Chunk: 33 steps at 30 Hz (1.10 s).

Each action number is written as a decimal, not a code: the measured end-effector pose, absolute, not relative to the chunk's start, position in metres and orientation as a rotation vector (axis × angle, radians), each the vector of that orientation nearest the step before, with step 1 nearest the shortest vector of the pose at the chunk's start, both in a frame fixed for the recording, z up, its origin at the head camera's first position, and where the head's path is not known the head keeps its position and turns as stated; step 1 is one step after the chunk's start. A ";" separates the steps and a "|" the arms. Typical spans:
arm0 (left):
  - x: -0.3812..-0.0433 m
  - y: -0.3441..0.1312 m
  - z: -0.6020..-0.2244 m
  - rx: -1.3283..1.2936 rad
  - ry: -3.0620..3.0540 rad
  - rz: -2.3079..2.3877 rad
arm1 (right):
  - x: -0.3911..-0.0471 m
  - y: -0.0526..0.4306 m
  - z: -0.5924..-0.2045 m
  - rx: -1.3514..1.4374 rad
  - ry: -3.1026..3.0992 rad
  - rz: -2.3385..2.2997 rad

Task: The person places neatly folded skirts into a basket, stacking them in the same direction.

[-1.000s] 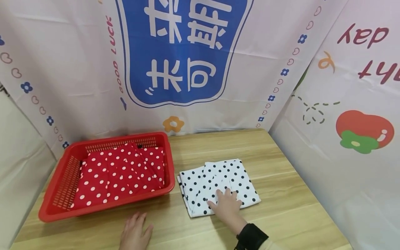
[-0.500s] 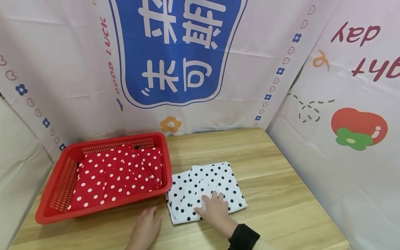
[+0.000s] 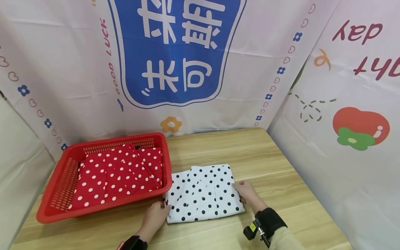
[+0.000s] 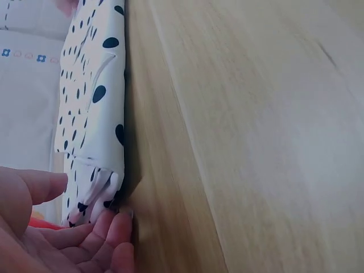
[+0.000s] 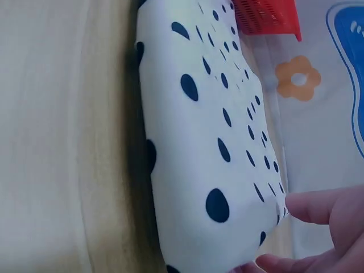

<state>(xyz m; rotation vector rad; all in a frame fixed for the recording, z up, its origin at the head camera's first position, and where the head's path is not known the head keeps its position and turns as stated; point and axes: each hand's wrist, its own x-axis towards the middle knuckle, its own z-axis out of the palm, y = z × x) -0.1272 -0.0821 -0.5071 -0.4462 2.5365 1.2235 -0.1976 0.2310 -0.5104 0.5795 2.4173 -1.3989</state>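
Observation:
A folded white cloth (image 3: 203,194) with black polka dots lies flat on the wooden table. My left hand (image 3: 154,217) holds its near left edge. In the left wrist view, the left thumb (image 4: 48,185) is above the folded layers and the curled fingers (image 4: 116,227) reach under them. At the opposite edge, my right hand (image 3: 248,194) grips the cloth. In the right wrist view, the right thumb (image 5: 313,205) is on top, and the other fingers lie lower, partly hidden beneath the fabric.
A red plastic basket (image 3: 167,163) stands at the left, close to the cloth's left edge. Inside it lies folded red cloth (image 3: 117,177) with white dots. Printed fabric walls (image 3: 243,69) enclose the wooden table (image 3: 281,208) at the back and sides.
The white cloth has shifted left, towards the basket. My right hand has gone from resting on top to its right edge, while my left hand has moved from the table to its left edge.

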 end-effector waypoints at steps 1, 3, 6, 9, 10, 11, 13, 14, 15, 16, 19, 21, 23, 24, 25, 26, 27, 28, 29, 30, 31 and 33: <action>-0.128 -0.082 -0.508 -0.448 2.527 1.241 | -0.199 0.232 -0.512 0.589 2.395 -1.405; -0.129 -0.081 -0.510 -0.462 2.509 1.274 | -0.199 0.232 -0.514 0.605 2.369 -1.416; -0.133 -0.080 -0.516 -0.472 2.499 1.325 | -0.200 0.231 -0.516 0.612 2.357 -1.414; -0.136 -0.077 -0.521 -0.465 2.509 1.348 | -0.201 0.232 -0.518 0.598 2.333 -1.447; -0.137 -0.076 -0.521 -0.457 2.508 1.357 | -0.201 0.233 -0.518 0.596 2.333 -1.459; -0.138 -0.074 -0.520 -0.443 2.511 1.362 | -0.201 0.234 -0.518 0.600 2.329 -1.477; -0.139 -0.069 -0.514 -0.410 2.521 1.356 | -0.201 0.238 -0.516 0.620 2.334 -1.502; -0.139 -0.067 -0.509 -0.388 2.525 1.359 | -0.201 0.240 -0.513 0.624 2.348 -1.501; -0.138 -0.064 -0.503 -0.365 2.527 1.363 | -0.200 0.242 -0.509 0.630 2.362 -1.501; -0.138 -0.061 -0.497 -0.339 2.535 1.366 | -0.199 0.245 -0.505 0.635 2.376 -1.497; -0.138 -0.055 -0.479 -0.275 2.553 1.358 | -0.196 0.251 -0.489 0.607 2.430 -1.475; -0.138 -0.053 -0.469 -0.257 2.555 1.362 | -0.193 0.255 -0.480 0.579 2.462 -1.476; -0.138 -0.051 -0.464 -0.240 2.558 1.367 | -0.191 0.258 -0.473 0.568 2.483 -1.484; -0.138 -0.051 -0.462 -0.235 2.561 1.370 | -0.190 0.259 -0.471 0.569 2.487 -1.490; -0.138 -0.050 -0.461 -0.232 2.565 1.369 | -0.189 0.259 -0.469 0.570 2.488 -1.495; -0.137 -0.050 -0.459 -0.226 2.570 1.371 | -0.189 0.260 -0.467 0.568 2.491 -1.500; -0.136 -0.050 -0.457 -0.216 2.574 1.369 | -0.188 0.260 -0.465 0.566 2.493 -1.498; -0.136 -0.050 -0.455 -0.202 2.582 1.363 | -0.187 0.261 -0.463 0.560 2.495 -1.497; -0.135 -0.050 -0.452 -0.185 2.592 1.357 | -0.187 0.261 -0.460 0.553 2.500 -1.494; -0.134 -0.051 -0.449 -0.174 2.598 1.353 | -0.186 0.262 -0.458 0.548 2.505 -1.493; -0.133 -0.051 -0.445 -0.158 2.609 1.344 | -0.185 0.263 -0.454 0.544 2.513 -1.490; -0.132 -0.052 -0.435 -0.125 2.623 1.336 | -0.184 0.265 -0.448 0.532 2.528 -1.484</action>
